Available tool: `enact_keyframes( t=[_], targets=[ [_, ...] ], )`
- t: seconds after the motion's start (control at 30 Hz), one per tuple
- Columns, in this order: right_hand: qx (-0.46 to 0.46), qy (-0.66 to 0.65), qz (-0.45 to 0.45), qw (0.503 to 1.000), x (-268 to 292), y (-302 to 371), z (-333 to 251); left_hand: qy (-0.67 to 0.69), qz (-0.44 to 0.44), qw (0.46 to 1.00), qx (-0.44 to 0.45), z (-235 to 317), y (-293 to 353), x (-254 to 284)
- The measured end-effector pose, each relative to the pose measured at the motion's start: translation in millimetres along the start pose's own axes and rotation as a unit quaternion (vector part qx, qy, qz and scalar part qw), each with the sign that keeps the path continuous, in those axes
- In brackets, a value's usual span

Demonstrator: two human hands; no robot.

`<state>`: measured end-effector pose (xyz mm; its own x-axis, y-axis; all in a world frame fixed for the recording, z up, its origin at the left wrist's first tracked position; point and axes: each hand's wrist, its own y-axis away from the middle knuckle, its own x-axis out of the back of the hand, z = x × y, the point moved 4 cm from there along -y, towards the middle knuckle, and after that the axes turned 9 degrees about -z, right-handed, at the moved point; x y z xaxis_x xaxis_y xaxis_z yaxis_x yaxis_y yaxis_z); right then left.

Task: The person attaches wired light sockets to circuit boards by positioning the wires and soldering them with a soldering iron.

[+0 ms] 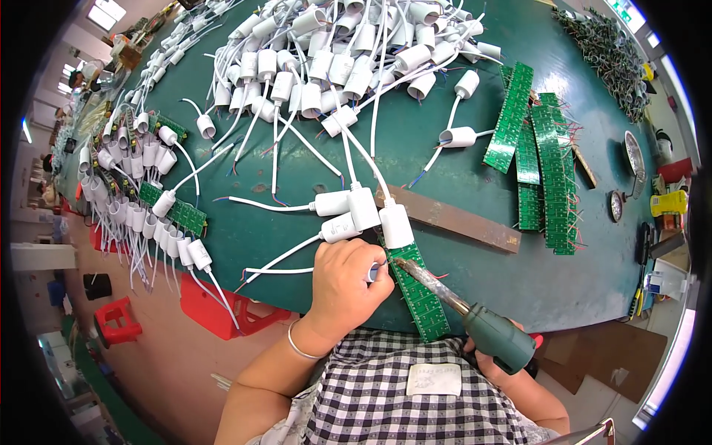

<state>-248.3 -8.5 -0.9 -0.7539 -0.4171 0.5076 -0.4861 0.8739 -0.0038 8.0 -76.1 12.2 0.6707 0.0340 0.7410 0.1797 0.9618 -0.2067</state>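
My left hand is closed in a pinch at the left edge of a narrow green circuit board. A small pale rounded end shows between its fingers; most of what it grips is hidden. My right hand, partly covered by the tool, grips a soldering iron with a dark green handle. The iron's tip points at the board's upper part, near my left fingertips. One white cylindrical lamp holder with a white cable sits at the board's far end. More white lamp holders lie just left of it.
A rusty metal bar lies beyond the board. A large heap of white lamp holders covers the far table. Stacked green circuit boards lie right, near metal dishes. Assembled pieces crowd the left edge, above a red stool.
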Motion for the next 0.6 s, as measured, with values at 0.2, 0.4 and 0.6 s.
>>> enact_keyframes(
  t=[0.2, 0.4, 0.6],
  targets=[
    [-0.018, -0.026, -0.037, 0.999, 1.7, 6.9, 1.9, 0.002, -0.002, 1.000, -0.004, -1.2, 0.4, 0.1],
    [-0.023, 0.003, -0.031, 0.999, -1.3, 8.1, 2.8, -0.010, -0.007, 1.000, -0.002, -1.9, 0.9, -1.5],
    [0.007, 0.023, -0.018, 1.000, -1.4, 3.7, -1.4, -0.021, -0.001, 1.000, -0.005, -1.5, 0.9, -1.5]
  ],
)
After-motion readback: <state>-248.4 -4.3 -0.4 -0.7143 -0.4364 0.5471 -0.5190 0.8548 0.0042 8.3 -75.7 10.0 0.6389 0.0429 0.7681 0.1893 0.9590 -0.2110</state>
